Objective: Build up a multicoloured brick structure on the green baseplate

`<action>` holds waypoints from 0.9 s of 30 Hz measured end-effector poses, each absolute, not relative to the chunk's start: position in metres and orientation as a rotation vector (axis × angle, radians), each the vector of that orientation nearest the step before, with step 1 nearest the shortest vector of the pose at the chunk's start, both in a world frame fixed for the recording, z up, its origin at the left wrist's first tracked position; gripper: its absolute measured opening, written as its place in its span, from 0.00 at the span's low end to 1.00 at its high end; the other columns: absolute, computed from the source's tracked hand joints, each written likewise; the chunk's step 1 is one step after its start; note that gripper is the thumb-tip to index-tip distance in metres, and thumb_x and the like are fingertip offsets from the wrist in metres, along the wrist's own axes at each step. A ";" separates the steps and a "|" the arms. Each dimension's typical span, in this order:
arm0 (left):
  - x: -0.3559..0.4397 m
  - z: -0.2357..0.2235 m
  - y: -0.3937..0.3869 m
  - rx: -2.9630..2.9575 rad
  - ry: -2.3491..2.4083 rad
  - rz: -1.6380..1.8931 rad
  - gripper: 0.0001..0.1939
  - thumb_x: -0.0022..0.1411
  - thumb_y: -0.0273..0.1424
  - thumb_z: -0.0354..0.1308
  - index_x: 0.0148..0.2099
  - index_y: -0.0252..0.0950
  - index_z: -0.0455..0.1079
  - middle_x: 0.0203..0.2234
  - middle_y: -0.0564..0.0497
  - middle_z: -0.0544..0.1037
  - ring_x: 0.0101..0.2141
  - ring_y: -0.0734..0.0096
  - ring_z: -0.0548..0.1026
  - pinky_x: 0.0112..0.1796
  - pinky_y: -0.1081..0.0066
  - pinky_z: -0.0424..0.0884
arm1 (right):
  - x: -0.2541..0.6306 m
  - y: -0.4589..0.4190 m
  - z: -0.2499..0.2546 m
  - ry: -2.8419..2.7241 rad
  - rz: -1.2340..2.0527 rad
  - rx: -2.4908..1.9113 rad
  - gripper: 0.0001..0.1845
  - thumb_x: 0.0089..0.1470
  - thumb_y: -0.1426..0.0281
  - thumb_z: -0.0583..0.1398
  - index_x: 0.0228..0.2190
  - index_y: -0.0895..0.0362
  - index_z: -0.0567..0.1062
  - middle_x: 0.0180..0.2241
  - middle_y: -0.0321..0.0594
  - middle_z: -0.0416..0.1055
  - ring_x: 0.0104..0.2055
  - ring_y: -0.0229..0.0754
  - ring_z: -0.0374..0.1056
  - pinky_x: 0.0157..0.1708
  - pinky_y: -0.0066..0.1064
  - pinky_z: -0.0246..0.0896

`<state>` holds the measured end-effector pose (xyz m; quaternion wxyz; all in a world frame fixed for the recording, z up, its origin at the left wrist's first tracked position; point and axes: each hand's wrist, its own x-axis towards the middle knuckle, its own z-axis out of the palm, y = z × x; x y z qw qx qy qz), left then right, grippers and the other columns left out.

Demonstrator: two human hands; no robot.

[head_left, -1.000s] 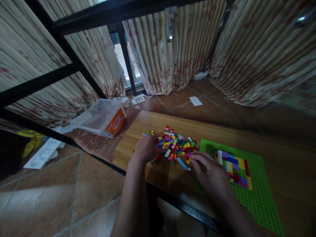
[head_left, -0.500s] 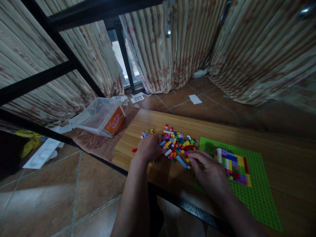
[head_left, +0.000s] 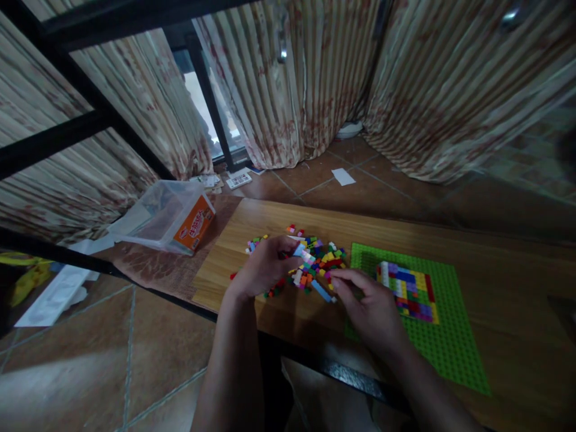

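Note:
My left hand (head_left: 270, 264) is over the pile of small toy building bricks (head_left: 310, 279), with a light blue brick piece (head_left: 304, 253) with a whitish-pink end between its thumb and fingers. At the pile's right edge my right hand (head_left: 371, 303) has thumb and forefinger pinched together. A speck of pink shows at those fingertips, too small to make out. A long blue brick (head_left: 322, 291) lies just left of them. Right of that hand, a multicoloured block of joined bricks (head_left: 408, 291) sits on a green studded baseplate (head_left: 459, 342).
The wooden tabletop (head_left: 252, 222) has a dark metal edge (head_left: 333, 369) on my side. A clear plastic bin (head_left: 164, 210) with an orange label stands on a brown cloth (head_left: 155, 270) at the left. Striped curtains (head_left: 279, 90) hang behind, and paper (head_left: 343, 176) lies on the tiled floor.
My left hand has lifted from the pile, and a light blue piece now shows in its fingers. My right hand stays pinched by the pile's edge. The whole view has shifted slightly.

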<state>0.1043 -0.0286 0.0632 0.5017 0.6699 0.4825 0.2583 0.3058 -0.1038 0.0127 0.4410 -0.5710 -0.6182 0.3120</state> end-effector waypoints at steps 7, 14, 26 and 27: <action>0.134 0.065 -0.035 1.499 0.847 0.595 0.16 0.58 0.40 0.62 0.37 0.31 0.72 0.30 0.51 0.75 0.31 0.74 0.70 0.33 0.74 0.66 | 0.305 -0.100 0.023 -1.150 1.162 -1.328 0.17 0.55 0.54 0.61 0.31 0.56 0.76 0.25 0.36 0.75 0.27 0.39 0.70 0.29 0.29 0.66; 0.146 0.059 -0.038 1.504 0.805 0.495 0.15 0.61 0.40 0.59 0.34 0.31 0.71 0.27 0.52 0.76 0.29 0.75 0.71 0.31 0.76 0.64 | 0.312 -0.100 0.025 -1.229 1.136 -1.308 0.18 0.59 0.56 0.58 0.26 0.55 0.72 0.22 0.33 0.69 0.26 0.36 0.64 0.29 0.26 0.59; 0.148 0.059 -0.038 1.455 0.744 0.494 0.17 0.65 0.41 0.55 0.32 0.31 0.71 0.22 0.53 0.74 0.22 0.81 0.65 0.27 0.77 0.60 | 0.310 -0.101 0.024 -1.213 1.234 -1.222 0.16 0.58 0.57 0.59 0.26 0.55 0.72 0.24 0.33 0.70 0.27 0.35 0.66 0.30 0.27 0.61; 0.148 0.059 -0.038 1.440 0.738 0.496 0.17 0.64 0.41 0.55 0.32 0.31 0.71 0.22 0.53 0.74 0.22 0.81 0.66 0.26 0.77 0.60 | 0.310 -0.100 0.024 -1.201 1.246 -1.214 0.16 0.58 0.57 0.60 0.26 0.55 0.72 0.24 0.34 0.71 0.27 0.36 0.66 0.29 0.27 0.62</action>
